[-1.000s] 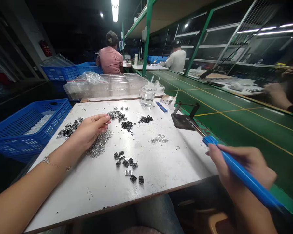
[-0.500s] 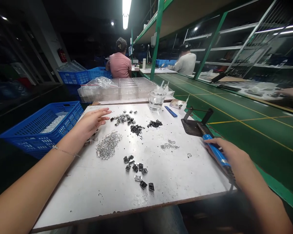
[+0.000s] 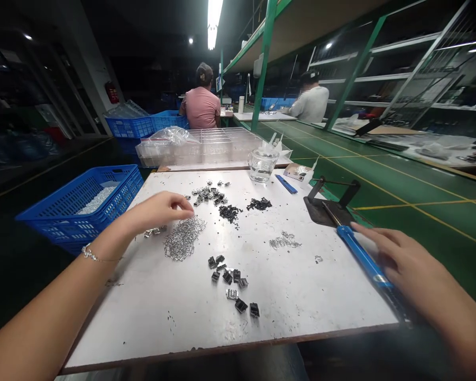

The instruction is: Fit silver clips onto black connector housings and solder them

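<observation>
My left hand (image 3: 164,209) hangs over the far edge of a heap of small bent metal wire pieces (image 3: 183,238). Its thumb and index finger meet in a pinch; whatever is between them is too small to make out. My right hand (image 3: 400,256) is at the right table edge with its fingers stretched out, alongside a blue-handled soldering iron (image 3: 359,254). The iron's metal end lies on a dark metal stand (image 3: 327,211). Between my hands, several black and silver clip-like parts (image 3: 227,276) lie near the table's front.
Farther back are a pile of metal-and-black parts (image 3: 210,196), two black piles (image 3: 229,212) (image 3: 259,203) and loose wire pieces (image 3: 284,241). A glass cup (image 3: 261,168), a blue strip (image 3: 286,184) and clear trays (image 3: 210,151) stand behind. Blue crate (image 3: 83,201) at left; two people sit beyond.
My left hand has gone from spread fingers to a pinch and moved toward the wire heap. My right hand's fingers have loosened from the soldering iron. The view has shifted slightly left.
</observation>
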Action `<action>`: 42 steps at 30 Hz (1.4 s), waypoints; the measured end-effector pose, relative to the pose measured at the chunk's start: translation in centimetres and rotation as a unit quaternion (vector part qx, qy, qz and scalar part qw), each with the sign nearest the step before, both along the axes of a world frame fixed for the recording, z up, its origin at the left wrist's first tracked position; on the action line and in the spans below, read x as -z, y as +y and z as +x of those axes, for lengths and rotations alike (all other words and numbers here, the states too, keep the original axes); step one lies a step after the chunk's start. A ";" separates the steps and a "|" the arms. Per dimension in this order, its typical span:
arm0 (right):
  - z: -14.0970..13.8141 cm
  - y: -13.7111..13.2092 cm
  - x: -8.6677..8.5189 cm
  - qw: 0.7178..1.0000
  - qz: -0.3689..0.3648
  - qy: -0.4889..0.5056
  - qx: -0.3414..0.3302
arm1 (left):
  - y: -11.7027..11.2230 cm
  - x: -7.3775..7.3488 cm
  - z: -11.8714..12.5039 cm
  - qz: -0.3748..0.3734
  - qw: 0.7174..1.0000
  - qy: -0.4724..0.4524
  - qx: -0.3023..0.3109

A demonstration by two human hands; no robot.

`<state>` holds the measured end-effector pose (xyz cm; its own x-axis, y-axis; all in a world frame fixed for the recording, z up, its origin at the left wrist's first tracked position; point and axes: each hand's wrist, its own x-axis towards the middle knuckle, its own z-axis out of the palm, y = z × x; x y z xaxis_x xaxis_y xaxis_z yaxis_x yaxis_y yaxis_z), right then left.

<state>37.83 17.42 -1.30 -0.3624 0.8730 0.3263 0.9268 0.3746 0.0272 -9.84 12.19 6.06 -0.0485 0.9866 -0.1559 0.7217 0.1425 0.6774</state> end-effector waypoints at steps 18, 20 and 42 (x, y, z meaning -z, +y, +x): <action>-16.9 -10.0 -1.3 0.856 -0.120 0.483 -0.135 | -4.1 0.8 8.2 0.078 0.977 -0.020 0.200; -18.0 -10.2 -1.1 0.807 -0.206 0.535 -0.142 | -4.4 0.7 8.6 0.115 0.969 -0.043 0.214; -18.9 -10.5 0.1 0.645 -0.331 0.681 -0.103 | -1.9 1.1 5.3 0.326 0.939 0.093 0.064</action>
